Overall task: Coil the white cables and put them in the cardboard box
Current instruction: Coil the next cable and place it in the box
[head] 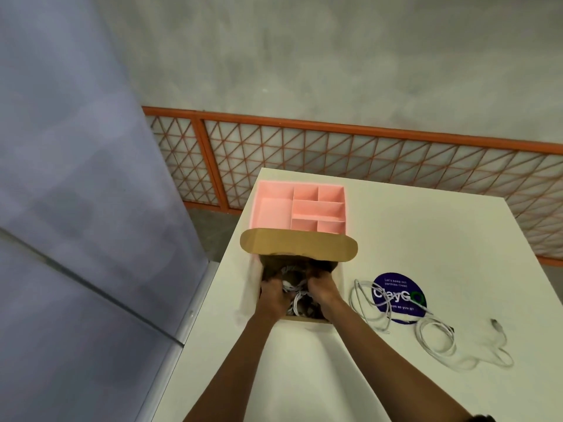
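Partly done. Left hand [273, 295] & right hand [323, 290] were inside cardboard box [298, 245] at coiled cables [293, 296]; grip indeterminable; loose cables [434, 334] lay lower right on tabletop [304, 376].

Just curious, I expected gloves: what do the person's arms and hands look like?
The left hand and right hand are bare, no gloves. Forearms show no sleeves; only a dark edge, perhaps a sleeve or band, shows on the right arm at the frame's bottom.
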### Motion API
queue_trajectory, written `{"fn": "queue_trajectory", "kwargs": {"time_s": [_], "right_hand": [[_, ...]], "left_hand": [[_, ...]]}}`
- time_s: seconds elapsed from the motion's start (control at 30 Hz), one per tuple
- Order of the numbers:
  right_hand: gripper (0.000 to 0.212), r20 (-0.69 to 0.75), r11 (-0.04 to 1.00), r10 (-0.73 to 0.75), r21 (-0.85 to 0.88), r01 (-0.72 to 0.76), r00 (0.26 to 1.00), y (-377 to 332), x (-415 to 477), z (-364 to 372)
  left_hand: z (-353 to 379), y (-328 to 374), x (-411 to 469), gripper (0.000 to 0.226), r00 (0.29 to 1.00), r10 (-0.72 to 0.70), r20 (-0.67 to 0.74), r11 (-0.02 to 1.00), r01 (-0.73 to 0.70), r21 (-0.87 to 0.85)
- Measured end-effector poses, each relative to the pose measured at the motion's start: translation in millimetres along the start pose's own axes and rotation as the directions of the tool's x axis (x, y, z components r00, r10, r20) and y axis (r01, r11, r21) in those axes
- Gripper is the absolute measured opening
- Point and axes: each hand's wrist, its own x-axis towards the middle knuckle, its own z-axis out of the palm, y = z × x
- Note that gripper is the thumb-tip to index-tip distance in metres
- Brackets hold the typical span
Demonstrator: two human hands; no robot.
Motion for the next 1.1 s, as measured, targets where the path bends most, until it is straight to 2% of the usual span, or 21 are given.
{"fn": "queue_trajectory", "kwargs": {"time_s": [0.17,0.33,0.47,0.53,0.67,0.8,0.87,0.97,1.03,1.1], "right_hand": [[0.035,0.017,0.999,-0.044,-0.01,0.044,0.999,1.6,-7.2,-5.5],[0.035,0.039,0.981,-0.148,-0.121,0.152,0.988,14.4,-26.1,-25.4],[0.027,0.117,0.969,-0.229,-0.065,0.238,0.966,36.2,-46.1,-59.2],[0.025,0.095,0.97,-0.242,-0.01,0.245,0.966,46.4,-52.2,-76.9],[0.025,-0.117,0.969,-0.222,0.081,0.232,0.968,66.3,-58.5,-110.7],[0.024,-0.23,0.977,-0.212,-0.056,0.205,0.95,80.1,-54.0,-139.4],[0.025,-0.233,0.964,-0.25,-0.154,0.219,0.94,83.1,-51.6,-150.9],[0.028,-0.22,0.941,-0.311,-0.207,0.267,0.925,87.1,-46.8,-167.2],[0.03,-0.177,0.936,-0.31,-0.232,0.266,0.934,88.0,-42.1,-175.7],[0.033,-0.057,0.909,-0.321,-0.298,0.29,0.946,90.1,-37.9,-183.5]], "left_hand": [[6.6,-4.7,0.7,0.043,0.999,-0.03,-0.026,0.998,0.031,0.051],[9.3,4.5,-20.1,0.041,0.975,0.048,-0.217,0.999,-0.052,-0.01],[19.5,16.4,-45.5,0.03,0.947,0.148,-0.286,0.982,-0.174,-0.069],[26.7,22.6,-53.8,0.025,0.935,0.19,-0.299,0.968,-0.229,-0.103],[47.1,48.8,-71.1,0.021,0.951,0.246,-0.186,0.95,-0.275,-0.149],[70.7,79.4,-78.7,0.015,0.971,0.238,-0.039,0.956,-0.241,-0.17],[79.7,93.7,-77.6,0.023,0.978,0.204,0.034,0.976,-0.2,-0.09],[92.1,114.6,-76.4,0.036,0.981,0.096,0.166,0.995,-0.099,0.009],[98.1,125.5,-75.3,0.039,0.981,-0.009,0.193,0.999,0.016,-0.034],[103.6,133.4,-73.0,0.04,0.982,-0.102,0.16,0.985,0.123,-0.125]]}}
